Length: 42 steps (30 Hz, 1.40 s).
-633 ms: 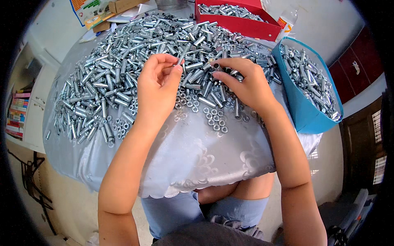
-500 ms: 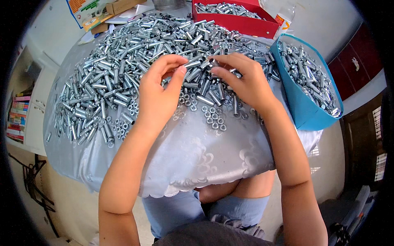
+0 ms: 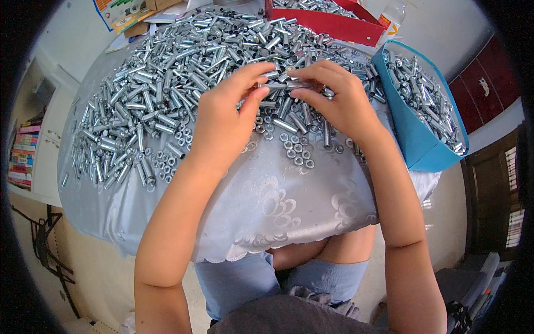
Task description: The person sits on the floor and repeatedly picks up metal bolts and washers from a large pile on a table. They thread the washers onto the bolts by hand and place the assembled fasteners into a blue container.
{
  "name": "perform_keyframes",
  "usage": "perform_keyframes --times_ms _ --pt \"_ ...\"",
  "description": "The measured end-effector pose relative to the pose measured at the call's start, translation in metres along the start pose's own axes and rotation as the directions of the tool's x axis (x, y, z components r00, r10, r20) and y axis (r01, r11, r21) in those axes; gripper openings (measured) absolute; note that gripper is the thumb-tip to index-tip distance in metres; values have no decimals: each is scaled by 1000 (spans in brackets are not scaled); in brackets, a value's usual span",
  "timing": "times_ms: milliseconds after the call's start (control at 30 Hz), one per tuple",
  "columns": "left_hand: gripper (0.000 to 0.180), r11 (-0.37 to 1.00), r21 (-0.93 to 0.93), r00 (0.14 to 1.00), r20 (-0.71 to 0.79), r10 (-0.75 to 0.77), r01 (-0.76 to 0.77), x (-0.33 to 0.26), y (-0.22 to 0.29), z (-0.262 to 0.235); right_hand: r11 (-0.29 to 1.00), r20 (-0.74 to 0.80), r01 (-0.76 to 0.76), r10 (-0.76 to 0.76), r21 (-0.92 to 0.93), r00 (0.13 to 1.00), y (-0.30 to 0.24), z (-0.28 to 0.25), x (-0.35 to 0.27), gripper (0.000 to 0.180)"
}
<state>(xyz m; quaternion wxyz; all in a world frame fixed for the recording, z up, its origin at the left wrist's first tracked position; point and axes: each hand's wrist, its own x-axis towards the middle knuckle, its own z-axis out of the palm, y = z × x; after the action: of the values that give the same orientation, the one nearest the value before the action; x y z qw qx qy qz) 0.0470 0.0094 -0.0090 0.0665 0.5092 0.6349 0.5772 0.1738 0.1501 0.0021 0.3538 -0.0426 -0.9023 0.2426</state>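
Over the front of a metal heap, my left hand point(image 3: 229, 108) pinches one end of a slim silvery bolt point(image 3: 276, 86). My right hand point(image 3: 340, 96) closes thumb and fingers around a shiny metal sleeve point(image 3: 307, 85), partly covered by those fingers. Bolt and sleeve lie in one line and meet between the hands; how far one sits inside the other is hidden. Loose sleeves and bolts point(image 3: 183, 72) make up the heap behind and to the left. Several hex nuts point(image 3: 297, 148) lie on the cloth just below my hands.
A blue bin point(image 3: 428, 161) full of assembled anchor bolts stands at the right table edge. Behind the heap is a red box point(image 3: 328, 28) with more metal pieces, beside a clear bottle point(image 3: 391, 22). A pale patterned tablecloth point(image 3: 278, 217) hangs over the front edge, above my knees.
The bolt in my left hand and the sleeve in my right, apart before, now meet end to end. The whole view has shifted slightly.
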Motion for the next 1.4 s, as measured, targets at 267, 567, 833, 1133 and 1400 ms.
perform_keyframes --times_ms 267,567,833,1133,1400 --pt "40 953 -280 993 14 -115 114 4 3 -5 999 -20 -34 34 16 999 -3 -4 1 19" --pt "40 944 -311 994 40 -106 113 1 7 -2 997 -33 46 -49 -67 998 3 -5 1 19" --pt "37 931 -358 984 177 -5 69 -3 -2 3 974 -35 -76 85 213 996 -9 9 -3 19" --pt "22 978 -209 998 56 2 10 -1 -2 3 574 186 -372 356 730 916 -22 2 4 16" --pt "34 996 -85 997 82 -8 15 -8 11 6 649 255 -401 312 646 915 -21 2 -1 16"
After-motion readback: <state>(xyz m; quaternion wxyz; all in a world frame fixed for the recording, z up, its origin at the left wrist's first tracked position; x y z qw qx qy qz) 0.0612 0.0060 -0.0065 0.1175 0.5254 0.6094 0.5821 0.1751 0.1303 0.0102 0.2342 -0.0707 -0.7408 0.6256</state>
